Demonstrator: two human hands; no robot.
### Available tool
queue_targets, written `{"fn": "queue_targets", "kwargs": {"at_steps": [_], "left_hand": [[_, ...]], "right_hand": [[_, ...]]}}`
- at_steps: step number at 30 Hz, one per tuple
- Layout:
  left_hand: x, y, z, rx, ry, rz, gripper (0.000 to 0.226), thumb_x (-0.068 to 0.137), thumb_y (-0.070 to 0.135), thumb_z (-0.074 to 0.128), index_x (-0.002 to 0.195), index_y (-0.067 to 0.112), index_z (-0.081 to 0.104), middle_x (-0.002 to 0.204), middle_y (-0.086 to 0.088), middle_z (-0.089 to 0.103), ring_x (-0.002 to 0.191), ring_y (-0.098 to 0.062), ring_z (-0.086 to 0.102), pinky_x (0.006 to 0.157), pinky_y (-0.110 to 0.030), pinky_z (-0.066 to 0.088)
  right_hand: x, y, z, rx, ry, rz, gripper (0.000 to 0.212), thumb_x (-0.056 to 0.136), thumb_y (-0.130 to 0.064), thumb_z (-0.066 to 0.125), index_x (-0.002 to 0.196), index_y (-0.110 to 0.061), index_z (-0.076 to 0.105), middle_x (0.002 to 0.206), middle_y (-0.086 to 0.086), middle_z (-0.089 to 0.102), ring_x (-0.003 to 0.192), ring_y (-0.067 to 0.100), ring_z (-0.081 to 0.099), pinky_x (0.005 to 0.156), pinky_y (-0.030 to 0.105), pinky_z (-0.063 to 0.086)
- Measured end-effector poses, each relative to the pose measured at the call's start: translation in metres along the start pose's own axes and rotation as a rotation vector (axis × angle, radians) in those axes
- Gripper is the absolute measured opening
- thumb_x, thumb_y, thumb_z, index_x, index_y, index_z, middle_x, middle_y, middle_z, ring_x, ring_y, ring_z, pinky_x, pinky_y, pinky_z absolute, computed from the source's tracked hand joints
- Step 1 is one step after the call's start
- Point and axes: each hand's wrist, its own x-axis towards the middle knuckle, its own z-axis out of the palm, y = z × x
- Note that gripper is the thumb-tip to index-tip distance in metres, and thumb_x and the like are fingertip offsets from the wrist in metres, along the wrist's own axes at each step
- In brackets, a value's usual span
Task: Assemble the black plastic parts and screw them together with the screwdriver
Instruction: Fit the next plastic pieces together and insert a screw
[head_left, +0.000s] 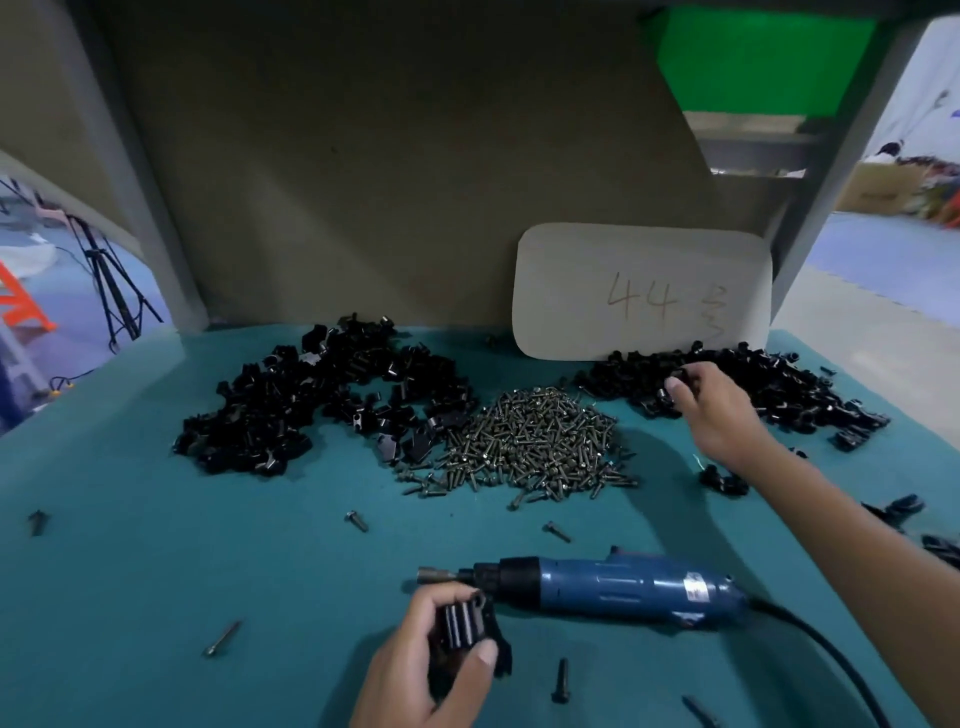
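Observation:
My left hand grips a black plastic part near the table's front edge, thumb across its lower side. My right hand reaches into the right pile of black parts and pinches one small black piece between thumb and fingers. A blue electric screwdriver lies on the teal table, its bit pointing left, just above my left hand. A heap of metal screws sits in the middle. A second, larger pile of black parts lies to the left.
Loose screws are scattered over the front of the table. The screwdriver's black cord runs off to the lower right. A white card marked 44 leans on the back wall. Stray black parts lie under my right forearm.

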Motion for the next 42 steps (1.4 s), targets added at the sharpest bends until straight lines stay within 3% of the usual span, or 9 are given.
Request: {"fn": "queue_targets", "kwargs": {"at_steps": [2, 4, 7, 12, 16, 25, 30, 35, 42], "left_hand": [[-0.001, 0.001, 0.001, -0.025, -0.004, 0.026, 0.031, 0.081, 0.06, 0.068, 0.107, 0.044, 0.06, 0.089, 0.009, 0.071, 0.074, -0.005, 0.067, 0.066, -0.015, 0.045], [-0.003, -0.003, 0.001, -0.029, 0.031, 0.068, 0.046, 0.075, 0.079, 0.06, 0.106, 0.045, 0.058, 0.085, 0.006, 0.067, 0.071, -0.006, 0.063, 0.064, -0.018, 0.042], [-0.004, -0.002, 0.002, -0.101, 0.057, 0.102, 0.053, 0.074, 0.08, 0.051, 0.107, 0.039, 0.06, 0.084, 0.007, 0.065, 0.072, -0.007, 0.06, 0.067, -0.025, 0.04], [-0.006, 0.001, 0.001, -0.22, 0.073, 0.132, 0.037, 0.079, 0.068, 0.058, 0.099, 0.037, 0.063, 0.084, -0.004, 0.071, 0.08, -0.026, 0.065, 0.078, -0.048, 0.051], [-0.007, 0.005, -0.002, -0.319, 0.113, 0.15, 0.027, 0.077, 0.062, 0.056, 0.089, 0.04, 0.066, 0.068, 0.014, 0.059, 0.066, -0.002, 0.054, 0.065, -0.017, 0.044], [-0.007, -0.008, 0.007, -0.381, 0.04, 0.07, 0.042, 0.078, 0.075, 0.046, 0.095, 0.043, 0.068, 0.078, 0.023, 0.065, 0.076, 0.005, 0.058, 0.073, -0.009, 0.044], [-0.005, -0.006, 0.003, -0.453, -0.063, 0.083, 0.035, 0.08, 0.052, 0.044, 0.097, 0.022, 0.051, 0.084, 0.01, 0.055, 0.08, -0.01, 0.048, 0.078, -0.024, 0.041], [-0.006, -0.002, 0.003, -0.347, -0.04, 0.14, 0.029, 0.088, 0.058, 0.049, 0.099, 0.031, 0.055, 0.076, 0.013, 0.052, 0.074, -0.009, 0.049, 0.069, -0.023, 0.043], [-0.002, -0.001, 0.002, -0.33, 0.021, 0.198, 0.019, 0.091, 0.052, 0.053, 0.098, 0.039, 0.064, 0.078, 0.013, 0.061, 0.073, -0.007, 0.055, 0.07, -0.024, 0.048]], "right_hand": [[-0.046, -0.039, -0.005, 0.318, -0.093, -0.008, 0.027, 0.106, -0.028, 0.041, 0.123, -0.012, 0.054, 0.095, 0.003, 0.066, 0.089, 0.027, 0.064, 0.08, 0.05, 0.054], [-0.099, -0.068, -0.008, 0.587, -0.209, -0.047, 0.024, 0.099, -0.022, 0.036, 0.111, -0.018, 0.056, 0.079, -0.006, 0.066, 0.071, 0.016, 0.06, 0.061, 0.037, 0.053], [-0.163, -0.096, -0.007, 0.767, -0.375, -0.078, 0.023, 0.102, -0.009, 0.036, 0.108, -0.018, 0.056, 0.071, -0.009, 0.061, 0.062, 0.01, 0.053, 0.053, 0.024, 0.043], [-0.221, -0.114, 0.002, 1.175, -0.639, 0.122, 0.039, 0.083, -0.011, 0.055, 0.121, -0.014, 0.047, 0.088, 0.002, 0.068, 0.075, 0.016, 0.058, 0.064, 0.029, 0.046], [-0.24, -0.12, 0.015, 1.428, -0.725, 0.215, 0.038, 0.092, -0.002, 0.064, 0.129, -0.004, 0.059, 0.105, 0.013, 0.07, 0.099, 0.026, 0.07, 0.081, 0.032, 0.058], [-0.249, -0.119, 0.036, 1.217, -0.55, 0.086, 0.038, 0.085, -0.038, 0.076, 0.122, -0.04, 0.068, 0.097, -0.001, 0.072, 0.089, 0.012, 0.064, 0.078, 0.028, 0.053], [-0.253, -0.112, 0.046, 1.329, -0.5, 0.138, 0.037, 0.102, -0.007, 0.047, 0.11, -0.029, 0.075, 0.083, 0.002, 0.062, 0.075, 0.013, 0.058, 0.067, 0.029, 0.047], [-0.263, -0.114, 0.048, 1.351, -0.558, 0.089, 0.035, 0.081, -0.01, 0.06, 0.114, -0.019, 0.07, 0.082, 0.0, 0.061, 0.071, 0.011, 0.054, 0.063, 0.028, 0.048], [-0.267, -0.116, 0.045, 1.31, -0.556, 0.07, 0.031, 0.09, -0.018, 0.058, 0.12, -0.015, 0.065, 0.088, 0.001, 0.067, 0.079, 0.012, 0.059, 0.066, 0.026, 0.048]]}}
